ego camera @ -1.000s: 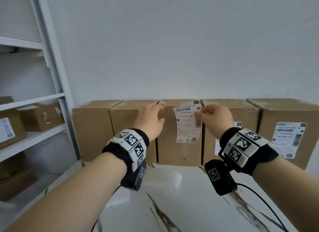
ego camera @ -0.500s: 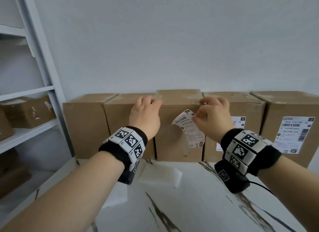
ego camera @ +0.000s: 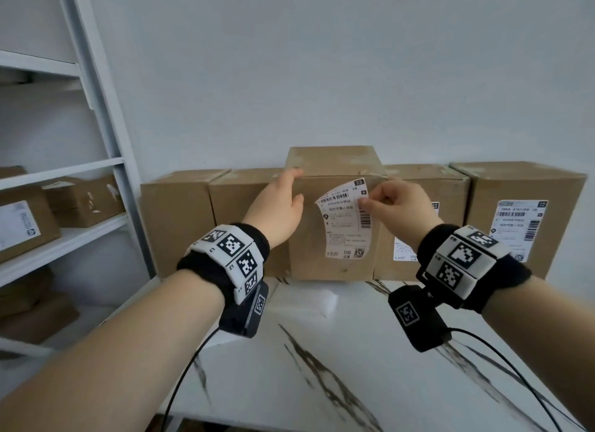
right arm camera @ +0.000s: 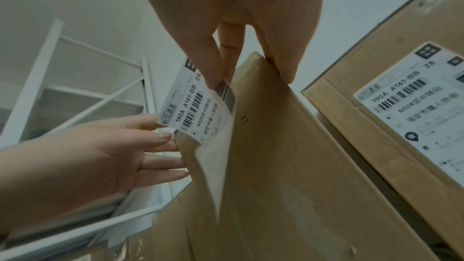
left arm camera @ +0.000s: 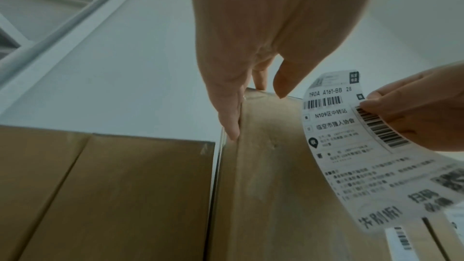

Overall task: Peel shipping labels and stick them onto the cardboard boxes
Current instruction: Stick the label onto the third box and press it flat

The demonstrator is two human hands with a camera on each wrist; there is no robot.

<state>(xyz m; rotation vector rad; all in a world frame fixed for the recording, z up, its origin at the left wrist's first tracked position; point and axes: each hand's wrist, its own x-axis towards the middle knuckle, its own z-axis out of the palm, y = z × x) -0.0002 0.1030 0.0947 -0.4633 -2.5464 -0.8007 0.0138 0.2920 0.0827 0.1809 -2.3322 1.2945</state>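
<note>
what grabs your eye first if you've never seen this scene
The curling white shipping label, pinched at its upper right by the right hand against the front of the middle brown cardboard box. That box stands higher than the row either side of it, and the left hand steadies its upper left edge. Far right, another brown box already bears a flat white label.

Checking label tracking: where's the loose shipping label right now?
Head view, centre: the label hangs curled against the front of the middle cardboard box, pinched near its top right by the right hand; the left hand steadies the box's left edge.

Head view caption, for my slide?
Right hand pinches a shipping label against a cardboard box; left hand steadies it.
</note>
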